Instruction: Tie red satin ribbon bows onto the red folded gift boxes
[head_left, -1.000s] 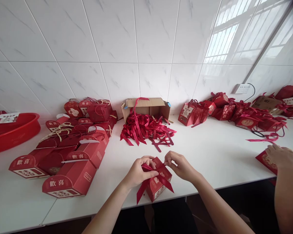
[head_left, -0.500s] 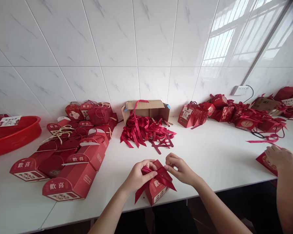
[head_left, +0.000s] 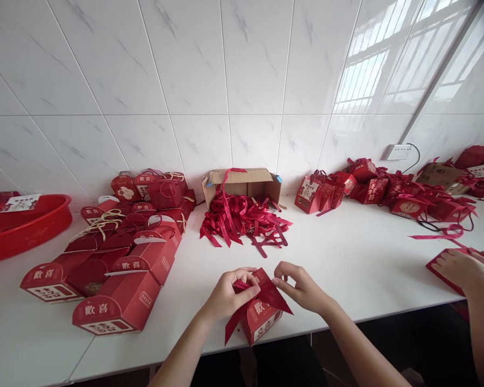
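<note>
A small red gift box [head_left: 262, 322] with pale lettering stands at the table's front edge, between my hands. Across its top lies a dark red ribbon [head_left: 271, 294] tied in a bow, its tails hanging over the sides. My left hand [head_left: 236, 290] pinches the ribbon's left loop between thumb and fingers. On the other side, my right hand [head_left: 295, 285] has thumb and index finger closed on the bow's right part. The knot is partly covered by my left fingers.
Red gift boxes [head_left: 121, 295] stand in rows at left, beside a red basin [head_left: 28, 228]. Behind lies a ribbon pile [head_left: 242, 217] spilling from a cardboard box [head_left: 242, 176]. More ribboned boxes [head_left: 371, 188] sit back right. Another person's hand [head_left: 463, 269] rests on a box at right.
My hands keep their hold on the bow with hardly any movement. The view has shifted slightly. At right, the other person's hand has turned flatter over its box, and a second hand shows.
</note>
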